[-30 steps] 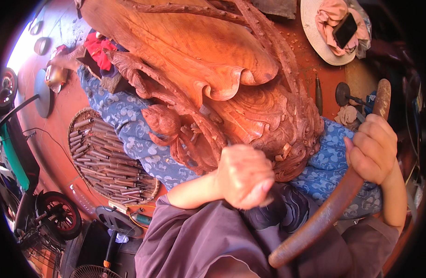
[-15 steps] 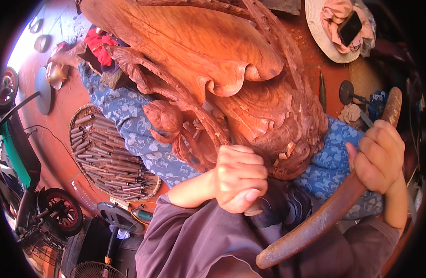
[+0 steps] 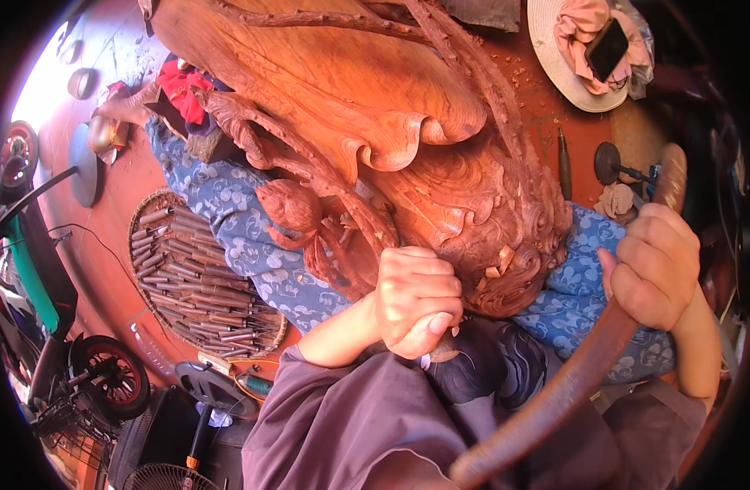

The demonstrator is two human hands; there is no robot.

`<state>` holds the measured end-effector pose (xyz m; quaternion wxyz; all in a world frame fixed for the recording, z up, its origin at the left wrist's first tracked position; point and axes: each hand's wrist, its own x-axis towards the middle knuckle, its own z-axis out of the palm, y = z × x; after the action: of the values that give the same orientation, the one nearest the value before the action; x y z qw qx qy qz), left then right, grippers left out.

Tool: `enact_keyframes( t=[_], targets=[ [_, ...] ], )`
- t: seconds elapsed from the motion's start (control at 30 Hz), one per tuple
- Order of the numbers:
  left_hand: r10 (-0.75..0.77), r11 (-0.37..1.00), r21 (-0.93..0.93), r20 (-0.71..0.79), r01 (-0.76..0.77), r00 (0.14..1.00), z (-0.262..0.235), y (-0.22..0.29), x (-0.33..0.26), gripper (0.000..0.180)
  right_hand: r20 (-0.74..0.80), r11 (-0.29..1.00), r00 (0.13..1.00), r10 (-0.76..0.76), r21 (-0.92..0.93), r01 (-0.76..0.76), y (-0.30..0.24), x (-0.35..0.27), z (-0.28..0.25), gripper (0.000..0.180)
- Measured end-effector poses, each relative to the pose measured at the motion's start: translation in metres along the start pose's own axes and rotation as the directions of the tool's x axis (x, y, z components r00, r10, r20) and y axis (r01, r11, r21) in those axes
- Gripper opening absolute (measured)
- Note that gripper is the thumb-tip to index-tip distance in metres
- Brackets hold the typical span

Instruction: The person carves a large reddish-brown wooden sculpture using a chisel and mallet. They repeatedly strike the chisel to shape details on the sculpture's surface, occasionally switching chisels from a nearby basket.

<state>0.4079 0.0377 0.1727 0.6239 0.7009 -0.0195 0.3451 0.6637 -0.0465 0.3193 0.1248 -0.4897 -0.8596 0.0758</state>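
Seemingly between strokes, the left hand [image 3: 417, 304] grips a mostly hidden tool [image 3: 444, 356] by the wood carving [image 3: 375, 114], the right hand [image 3: 657, 265] a curved club [image 3: 580, 371]; striking would demand steady aim.

Blue cloth [image 3: 591, 241]: open strip near its right edge, between carved wood [image 3: 465, 196] and right hand [image 3: 656, 265]; curved club [image 3: 554, 384] slants across the lower-right corner; tool basket [image 3: 163, 199] hems the left edge closely.

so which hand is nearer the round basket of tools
Left: the left hand is right of the basket; the right hand is farther right, gripping the curved stick.
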Motion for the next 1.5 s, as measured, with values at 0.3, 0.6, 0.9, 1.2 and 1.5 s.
enact_keyframes(
  t=[0.3, 0.6, 0.9, 1.2, 1.5],
  targets=[
    [0.055, 0.997, 0.046, -0.041, -0.054, 0.998, 0.010, 0.010, 0.002, 0.025, -0.006, 0.997, 0.998, 0.070, -0.037, -0.070, 0.003, 0.000, 0.001, 0.023],
    [-0.006, 0.997, -0.080, -0.035, 0.003, 0.999, -0.002, 0.003, 0.003, 0.028, 0.023, 0.999, 0.999, 0.047, -0.016, -0.047, -0.003, 0.005, 0.000, 0.024],
    [0.037, 0.998, -0.049, -0.051, -0.039, 0.998, 0.001, 0.000, -0.005, 0.025, -0.008, 0.996, 0.999, 0.048, -0.070, -0.048, -0.003, 0.006, 0.001, 0.028],
    [0.016, 1.000, -0.001, -0.044, -0.016, 0.999, 0.001, 0.001, -0.004, 0.024, -0.040, 0.996, 0.999, 0.025, -0.088, -0.028, -0.001, 0.000, 0.005, 0.019],
    [-0.017, 1.000, 0.013, -0.052, 0.017, 0.999, 0.002, 0.003, -0.002, 0.022, 0.100, 0.985, 0.984, 0.149, -0.098, -0.139, -0.003, 0.004, -0.005, 0.020]
  ],
)
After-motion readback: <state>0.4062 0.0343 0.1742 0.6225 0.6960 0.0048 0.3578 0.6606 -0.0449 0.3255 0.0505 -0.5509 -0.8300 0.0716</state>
